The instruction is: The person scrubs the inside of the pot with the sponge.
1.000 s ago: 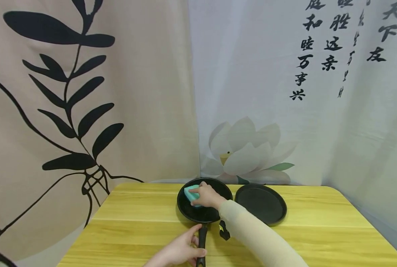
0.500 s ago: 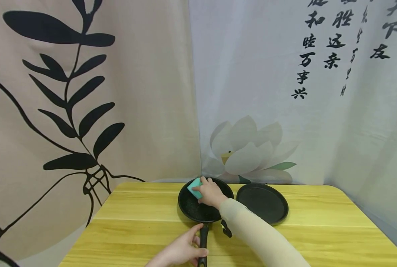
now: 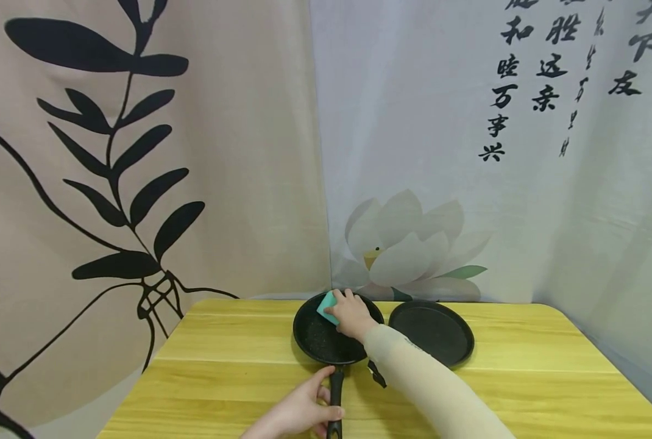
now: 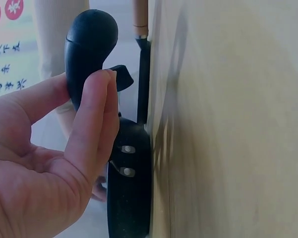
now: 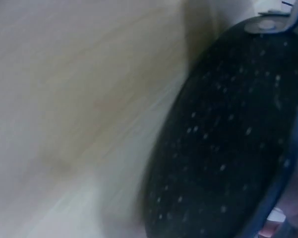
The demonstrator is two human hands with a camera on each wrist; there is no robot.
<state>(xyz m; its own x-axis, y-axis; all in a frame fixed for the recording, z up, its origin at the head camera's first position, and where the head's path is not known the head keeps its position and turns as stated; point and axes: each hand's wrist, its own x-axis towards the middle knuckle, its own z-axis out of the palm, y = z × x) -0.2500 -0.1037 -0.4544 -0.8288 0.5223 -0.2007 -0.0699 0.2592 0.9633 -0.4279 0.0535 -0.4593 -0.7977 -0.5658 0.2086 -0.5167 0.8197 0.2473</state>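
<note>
A black frying pan (image 3: 326, 346) sits toward the back of the table, its handle (image 3: 336, 390) pointing at me. My left hand (image 3: 303, 407) grips that handle between thumb and fingers; the left wrist view shows the handle's rounded end (image 4: 91, 34) above the fingers. Inside the pan, near its far rim, my right hand (image 3: 353, 315) holds a teal sponge (image 3: 327, 306) against the surface. The right hand hides part of the sponge. In the right wrist view the pan's speckled outer side (image 5: 218, 144) covers most of the sponge hand.
A flat black pan (image 3: 432, 332) lies right of the frying pan, partly behind the right sleeve (image 3: 430, 378). A black piece (image 3: 377, 374) shows beside the sleeve. The wooden table (image 3: 227, 353) meets a printed curtain (image 3: 260, 183) at the back.
My right hand has slid the sponge from the pan's left side up and right toward the far rim. The left hand keeps its grip on the handle.
</note>
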